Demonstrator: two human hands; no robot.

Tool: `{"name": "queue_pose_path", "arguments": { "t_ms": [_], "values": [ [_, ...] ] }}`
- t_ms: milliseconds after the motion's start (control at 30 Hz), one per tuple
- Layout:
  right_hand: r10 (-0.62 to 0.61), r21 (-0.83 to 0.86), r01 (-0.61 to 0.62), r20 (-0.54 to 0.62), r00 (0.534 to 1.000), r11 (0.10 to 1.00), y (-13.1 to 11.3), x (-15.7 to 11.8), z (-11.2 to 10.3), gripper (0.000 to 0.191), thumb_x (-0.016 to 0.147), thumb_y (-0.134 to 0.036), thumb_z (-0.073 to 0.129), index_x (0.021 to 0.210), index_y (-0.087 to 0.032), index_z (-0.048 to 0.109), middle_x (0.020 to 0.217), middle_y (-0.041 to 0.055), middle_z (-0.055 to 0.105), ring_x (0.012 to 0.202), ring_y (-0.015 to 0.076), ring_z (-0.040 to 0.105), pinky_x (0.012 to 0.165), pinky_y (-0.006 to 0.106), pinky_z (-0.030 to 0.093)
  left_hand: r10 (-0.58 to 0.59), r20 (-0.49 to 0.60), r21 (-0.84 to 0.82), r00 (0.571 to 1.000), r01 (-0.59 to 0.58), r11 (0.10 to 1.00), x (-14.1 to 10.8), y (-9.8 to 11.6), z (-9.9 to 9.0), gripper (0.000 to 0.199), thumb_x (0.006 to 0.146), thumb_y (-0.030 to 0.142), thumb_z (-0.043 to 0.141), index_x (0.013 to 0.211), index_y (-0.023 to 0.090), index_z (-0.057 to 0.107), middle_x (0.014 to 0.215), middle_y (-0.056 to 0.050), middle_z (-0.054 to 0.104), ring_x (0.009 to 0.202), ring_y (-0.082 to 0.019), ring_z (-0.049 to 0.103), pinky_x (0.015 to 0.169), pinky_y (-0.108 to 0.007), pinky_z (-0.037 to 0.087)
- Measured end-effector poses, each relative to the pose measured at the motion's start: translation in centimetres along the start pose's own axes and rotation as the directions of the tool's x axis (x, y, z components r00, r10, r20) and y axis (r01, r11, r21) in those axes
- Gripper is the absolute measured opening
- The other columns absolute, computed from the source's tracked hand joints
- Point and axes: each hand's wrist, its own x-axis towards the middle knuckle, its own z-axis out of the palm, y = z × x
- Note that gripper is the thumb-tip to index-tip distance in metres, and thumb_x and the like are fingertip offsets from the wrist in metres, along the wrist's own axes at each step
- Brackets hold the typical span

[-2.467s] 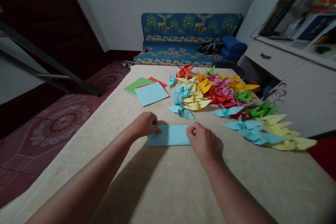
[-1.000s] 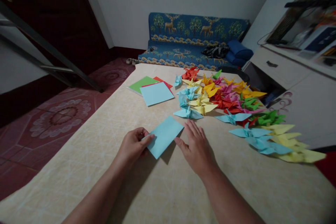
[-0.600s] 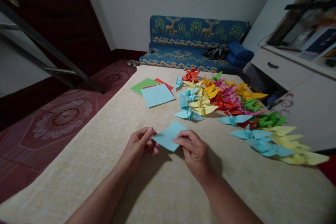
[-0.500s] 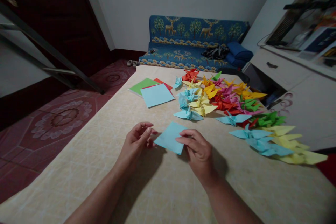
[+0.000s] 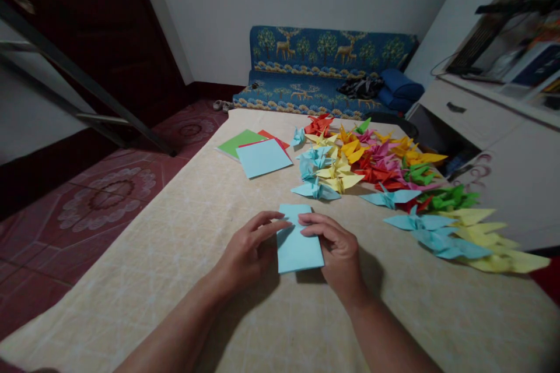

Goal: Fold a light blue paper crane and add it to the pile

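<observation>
A folded light-blue sheet of paper [image 5: 299,247], now a narrow rectangle, is held just above the table between both hands. My left hand [image 5: 258,242] grips its left edge, fingertips lying over the front and the thumb hidden. On the opposite edge my right hand [image 5: 336,245] pinches the paper, fingers on top and the rest out of sight behind it. Beyond the hands, several folded paper cranes, among them a light-blue crane [image 5: 315,189] and a yellow crane [image 5: 339,178], spread toward the right. Flat square sheets lie farther back, a light-blue sheet [image 5: 264,158] on top of a green sheet [image 5: 238,144].
A pale patterned cloth covers the table [image 5: 175,256]. Behind it stands a blue sofa [image 5: 301,84] with deer on its cover. A white cabinet [image 5: 503,151] is close on the right, and a metal ladder [image 5: 83,81] leans at the left over red floor tiles.
My left hand has come right and taken hold of the blue paper. The paper has turned from a diamond-like pose to an upright rectangle.
</observation>
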Motion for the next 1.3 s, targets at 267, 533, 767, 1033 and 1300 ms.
{"name": "queue_pose_path", "arguments": {
  "t_ms": [267, 533, 767, 1033, 1300],
  "values": [
    [0.046, -0.064, -0.028, 0.3, 0.953, 0.998, 0.4, 0.2, -0.5, 0.019, 0.075, -0.007, 0.064, 0.086, -0.021, 0.071, 0.102, 0.0068, 0.071, 0.095, 0.0192, 0.066, 0.085, 0.032, 0.052, 0.053, 0.079, 0.202, 0.995, -0.068, 0.977, 0.0, -0.1, -0.2, 0.039, 0.079, 0.005, 0.05, 0.103, 0.024, 0.073, 0.105, -0.009, 0.071, 0.087, -0.02, 0.063, 0.074, -0.032, 0.052],
    [0.297, -0.221, -0.218, 0.437, 0.849, 0.951, -0.3, 0.6, -2.2, 0.015, 0.083, -0.024, 0.061, 0.079, -0.019, 0.074, 0.077, 0.0013, 0.07, 0.072, 0.0154, 0.064, 0.065, 0.023, 0.049, -0.086, 0.166, 0.168, 0.982, 0.058, 0.984, -0.1, 0.9, -0.3, 0.018, 0.085, 0.022, 0.055, 0.083, 0.017, 0.072, 0.072, -0.007, 0.066, 0.071, -0.017, 0.057, 0.063, -0.026, 0.042],
    [0.398, -0.338, -0.35, 0.082, 0.914, 0.874, 0.8, -0.1, -0.2, 0.019, 0.079, -0.028, 0.062, 0.064, -0.02, 0.055, 0.059, -0.0052, 0.053, 0.054, 0.01, 0.05, 0.048, 0.018, 0.035, -0.388, 0.003, 0.236, 0.922, 0.376, 0.896, 0.7, -0.1, 1.3, 0.036, 0.079, 0.051, 0.06, 0.07, 0.016, 0.062, 0.055, 0.001, 0.056, 0.051, -0.011, 0.044, 0.049, -0.024, 0.025],
    [0.333, -0.609, -0.285, -0.037, 0.942, 0.74, 0.6, 0.3, 0.1, 0.017, 0.084, -0.025, 0.057, 0.069, -0.021, 0.062, 0.067, 0.0014, 0.068, 0.061, 0.0144, 0.061, 0.057, 0.022, 0.04, -0.505, -0.075, 0.436, 0.86, 0.484, 0.759, 1.8, 0.9, 1.7, 0.036, 0.088, 0.045, 0.048, 0.073, 0.019, 0.068, 0.06, -0.003, 0.063, 0.053, -0.014, 0.051, 0.052, -0.026, 0.021],
    [0.407, -0.772, -0.315, -0.081, 0.91, 0.552, -0.4, 0.8, 0.4, 0.016, 0.082, -0.025, 0.059, 0.066, -0.022, 0.063, 0.064, 0.0013, 0.069, 0.055, 0.015, 0.059, 0.05, 0.024, 0.027, -0.549, -0.08, 0.547, 0.832, 0.497, 0.673, 2.6, 1.1, 1.8, 0.034, 0.082, 0.052, 0.053, 0.072, 0.023, 0.068, 0.065, -0.004, 0.068, 0.057, -0.018, 0.056, 0.051, -0.027, 0.019]
  ]
}}
